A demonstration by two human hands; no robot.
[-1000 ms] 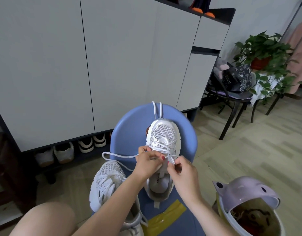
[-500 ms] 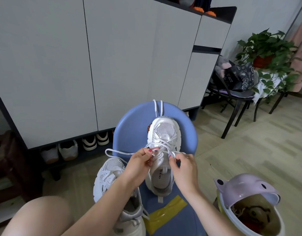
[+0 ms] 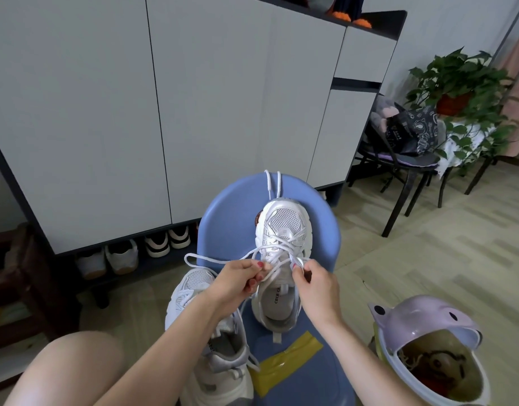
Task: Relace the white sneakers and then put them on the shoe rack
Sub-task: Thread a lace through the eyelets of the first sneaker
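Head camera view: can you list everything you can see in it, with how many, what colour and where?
sneaker: 1, white, on the blue chair, lace partly threaded
second sneaker: 1, white and grey, left of the chair seat, under the left forearm
lace: 1, white, pulled between both hands
chair: 1, blue, centre, yellow tape on its seat
cabinet: 1, pale grey doors, behind the chair
shoes: about four, light and dark, under the cabinet
helmet: 1, lilac, lower right
black chair: 1, right, bag on it
plant: 1, green, red pot, far right
left hand: pinching the lace
right hand: pinching the lace
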